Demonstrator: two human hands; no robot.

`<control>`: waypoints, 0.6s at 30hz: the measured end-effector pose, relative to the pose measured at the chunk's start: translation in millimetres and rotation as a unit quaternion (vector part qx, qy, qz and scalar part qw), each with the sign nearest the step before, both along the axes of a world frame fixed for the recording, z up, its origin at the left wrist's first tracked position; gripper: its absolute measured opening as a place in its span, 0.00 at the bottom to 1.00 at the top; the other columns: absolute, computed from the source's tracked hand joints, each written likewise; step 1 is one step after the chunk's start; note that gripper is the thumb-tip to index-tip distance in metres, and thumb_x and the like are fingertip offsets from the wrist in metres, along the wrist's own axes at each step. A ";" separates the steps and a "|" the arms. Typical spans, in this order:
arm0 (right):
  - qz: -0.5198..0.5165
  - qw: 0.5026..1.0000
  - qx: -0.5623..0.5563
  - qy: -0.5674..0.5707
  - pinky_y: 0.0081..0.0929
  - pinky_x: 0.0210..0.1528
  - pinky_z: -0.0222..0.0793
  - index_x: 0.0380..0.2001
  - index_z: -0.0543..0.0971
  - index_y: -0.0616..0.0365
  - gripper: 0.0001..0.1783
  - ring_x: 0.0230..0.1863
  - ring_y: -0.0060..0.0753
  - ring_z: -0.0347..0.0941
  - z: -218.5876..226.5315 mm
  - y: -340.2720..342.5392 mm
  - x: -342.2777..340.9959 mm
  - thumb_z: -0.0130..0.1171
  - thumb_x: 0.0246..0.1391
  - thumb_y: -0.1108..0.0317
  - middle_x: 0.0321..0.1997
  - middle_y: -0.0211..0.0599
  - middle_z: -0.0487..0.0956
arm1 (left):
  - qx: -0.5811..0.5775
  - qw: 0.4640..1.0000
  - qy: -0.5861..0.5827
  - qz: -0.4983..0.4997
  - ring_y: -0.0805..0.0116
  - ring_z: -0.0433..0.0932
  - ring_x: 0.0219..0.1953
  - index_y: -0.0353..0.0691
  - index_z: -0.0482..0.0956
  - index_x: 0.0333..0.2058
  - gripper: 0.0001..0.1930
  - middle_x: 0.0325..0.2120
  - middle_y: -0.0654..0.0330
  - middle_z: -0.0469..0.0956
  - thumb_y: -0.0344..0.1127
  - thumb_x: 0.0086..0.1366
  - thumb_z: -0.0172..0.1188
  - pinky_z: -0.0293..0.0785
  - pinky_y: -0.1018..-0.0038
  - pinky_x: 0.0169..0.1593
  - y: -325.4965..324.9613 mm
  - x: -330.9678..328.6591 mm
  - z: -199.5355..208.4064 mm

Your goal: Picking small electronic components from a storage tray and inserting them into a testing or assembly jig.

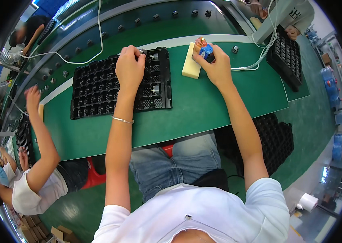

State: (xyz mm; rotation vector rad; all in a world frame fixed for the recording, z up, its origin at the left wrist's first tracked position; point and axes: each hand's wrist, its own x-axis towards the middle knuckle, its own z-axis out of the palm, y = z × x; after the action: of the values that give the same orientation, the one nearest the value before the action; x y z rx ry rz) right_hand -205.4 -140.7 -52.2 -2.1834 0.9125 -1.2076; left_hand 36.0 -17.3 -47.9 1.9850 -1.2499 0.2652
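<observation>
While a co-worker in a white short-sleeved shirt (41, 196) and a pale blue mask (2, 176) sits well to the left of the left grip (129, 69), one bare arm raised, a black plastic tray (94, 89) of moulded pockets lies on the green desk (195, 109) beneath that grip. Beyond it, a row of small dark parts (156, 16) follows the curve of a dark green belt (146, 30). The left grip has its fingers bent together near the tray's far edge, at a small silver-and-dark part (142, 51); at this size I cannot tell whether they pinch it or merely touch it. Just right of that grip, a silver-and-black piece (154, 57) sits in a pocket, another (155, 89) nearer the body. Between the grips lies a pale yellow rectangular block (190, 67). The right grip (217, 67) is closed around a blue-and-orange object (206, 50) beside the block's far end. Right of it, a small metallic part (235, 49) rests on the desk, near white cables (246, 68). Farther right is a second black pocketed tray (286, 52), another person's hand (291, 32) at its far end.
</observation>
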 end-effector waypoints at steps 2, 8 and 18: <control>0.000 1.000 0.006 -0.008 0.22 0.27 0.63 0.41 0.81 0.64 0.25 0.25 0.21 0.66 -0.8 0.0 -0.8 0.74 0.48 0.55 0.28 0.31 0.76 | -0.030 0.999 -0.015 -0.001 0.57 0.79 0.29 0.37 0.75 0.30 0.09 0.28 0.56 0.80 0.33 0.58 0.66 0.73 0.63 0.34 0.8 -1.1 4.2; 0.001 1.000 0.015 -0.015 0.21 0.27 0.63 0.41 0.82 0.63 0.25 0.25 0.19 0.65 -0.5 0.0 -0.4 0.75 0.47 0.56 0.28 0.29 0.76 | -0.142 0.872 0.432 -0.181 0.79 0.72 0.22 0.38 0.73 0.36 0.05 0.28 0.60 0.82 0.28 0.64 0.61 0.65 0.81 0.26 4.7 -6.1 22.9; -0.001 0.997 0.062 0.039 0.27 0.36 0.73 0.39 0.82 0.62 0.22 0.29 0.25 0.76 9.3 -7.9 9.5 0.73 0.43 0.59 0.30 0.35 0.82 | -0.104 0.688 0.668 -0.265 0.79 0.69 0.24 0.36 0.79 0.44 0.12 0.26 0.65 0.75 0.35 0.70 0.50 0.61 0.81 0.27 8.1 -25.5 23.0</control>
State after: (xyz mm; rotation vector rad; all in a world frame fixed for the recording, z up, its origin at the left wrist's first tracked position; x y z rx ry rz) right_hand -196.0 -148.6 -42.9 -2.1430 0.9939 -1.0449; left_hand 10.5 -9.2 -25.0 0.9702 -0.6203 -1.1105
